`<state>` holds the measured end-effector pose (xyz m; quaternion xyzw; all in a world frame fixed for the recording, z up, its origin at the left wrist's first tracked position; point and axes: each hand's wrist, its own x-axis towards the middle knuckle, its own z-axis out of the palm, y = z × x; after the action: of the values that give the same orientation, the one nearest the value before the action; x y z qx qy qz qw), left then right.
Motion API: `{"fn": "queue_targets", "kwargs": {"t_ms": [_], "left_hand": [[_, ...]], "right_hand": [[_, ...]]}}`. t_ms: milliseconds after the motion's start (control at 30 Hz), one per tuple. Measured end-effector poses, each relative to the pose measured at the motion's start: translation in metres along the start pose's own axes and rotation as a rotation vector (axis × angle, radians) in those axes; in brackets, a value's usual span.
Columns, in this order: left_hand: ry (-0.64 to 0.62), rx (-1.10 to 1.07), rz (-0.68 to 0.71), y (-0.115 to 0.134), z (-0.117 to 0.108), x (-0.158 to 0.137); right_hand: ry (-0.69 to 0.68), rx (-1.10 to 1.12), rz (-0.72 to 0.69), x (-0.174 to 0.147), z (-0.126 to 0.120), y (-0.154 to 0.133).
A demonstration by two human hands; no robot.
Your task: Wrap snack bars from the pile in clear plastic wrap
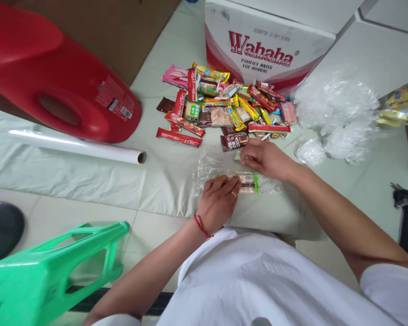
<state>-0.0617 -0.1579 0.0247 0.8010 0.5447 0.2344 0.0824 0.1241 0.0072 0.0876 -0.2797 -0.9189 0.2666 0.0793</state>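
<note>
A wrapped snack bar (pixel 248 184) with bright green ends lies on a crinkled clear plastic film or bag (pixel 207 164) near the table's front edge. My left hand (pixel 220 199) rests on the bar's left part, its fingers laid flat across it. Just above, my right hand (pixel 267 158) has its fingers bent in a pinch, with a small pale green packet (pixel 237 155) showing at the fingertips. Most of that packet is hidden. A brown cocoa-labelled packet (pixel 234 141) lies just beyond my right fingers, at the near side of a pile of mixed wrapped snacks (pixel 221 115).
A Wahaha carton (pixel 268 45) stands behind the pile. Crumpled clear plastic bundles (pixel 340 117) lie to the right, with yellow packets (pixel 403 102) beyond. On the left are a large red jug (pixel 98 108) and a white roll (pixel 78 146). A green stool (pixel 61 267) stands below.
</note>
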Motion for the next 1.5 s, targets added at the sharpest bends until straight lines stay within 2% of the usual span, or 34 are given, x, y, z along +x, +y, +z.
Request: {"fn": "queue_targets", "kwargs": {"t_ms": [100, 233, 333, 400, 467, 567, 600, 667, 800, 900, 1000, 1133, 1233, 1333, 1433, 1500], "left_hand": [[-0.025, 0.012, -0.018, 0.0, 0.001, -0.001], [-0.029, -0.07, -0.009, -0.007, 0.002, -0.002], [0.087, -0.244, 0.027, -0.017, -0.004, -0.01], [0.23, -0.368, 0.01, -0.025, -0.012, -0.019], [0.408, -0.455, -0.134, -0.035, -0.022, -0.029], [0.615, -0.53, -0.522, -0.055, -0.033, -0.035], [0.614, -0.544, -0.615, -0.062, -0.035, -0.034], [0.511, -0.557, -0.664, -0.075, -0.035, -0.027], [0.145, -0.447, -0.487, -0.088, -0.026, -0.009], [-0.07, -0.291, -0.426, -0.087, -0.025, -0.008], [-0.074, -0.303, -0.465, -0.08, -0.039, -0.016], [-0.068, -0.563, -0.723, -0.054, -0.061, -0.019], [-0.033, -0.758, -0.841, -0.025, -0.056, -0.007], [-0.033, -0.741, -0.773, 0.002, -0.032, 0.009], [0.015, -0.408, -0.595, 0.017, -0.007, 0.015], [0.018, -0.188, -0.476, 0.023, 0.005, 0.011]], "right_hand": [[-0.029, -0.157, -0.111, -0.029, 0.012, -0.023], [-0.013, -0.248, -0.225, -0.061, 0.046, -0.033], [0.008, -0.247, -0.237, -0.071, 0.069, -0.031], [-0.002, -0.238, -0.229, -0.073, 0.077, -0.032], [-0.02, -0.225, -0.246, -0.074, 0.078, -0.035], [-0.048, -0.183, -0.304, -0.073, 0.074, -0.041], [-0.061, -0.165, -0.321, -0.072, 0.071, -0.042], [-0.093, -0.131, -0.335, -0.069, 0.067, -0.044], [-0.102, -0.065, -0.317, -0.064, 0.063, -0.041], [-0.088, -0.03, -0.295, -0.063, 0.064, -0.037], [-0.078, -0.026, -0.273, -0.064, 0.066, -0.035], [-0.076, -0.042, -0.277, -0.063, 0.07, -0.034], [-0.089, -0.069, -0.268, -0.061, 0.075, -0.036], [-0.091, -0.045, -0.259, -0.061, 0.072, -0.04], [-0.085, 0.216, -0.257, -0.072, 0.055, -0.039], [0.036, 0.427, -0.142, -0.084, 0.041, -0.034]]}}
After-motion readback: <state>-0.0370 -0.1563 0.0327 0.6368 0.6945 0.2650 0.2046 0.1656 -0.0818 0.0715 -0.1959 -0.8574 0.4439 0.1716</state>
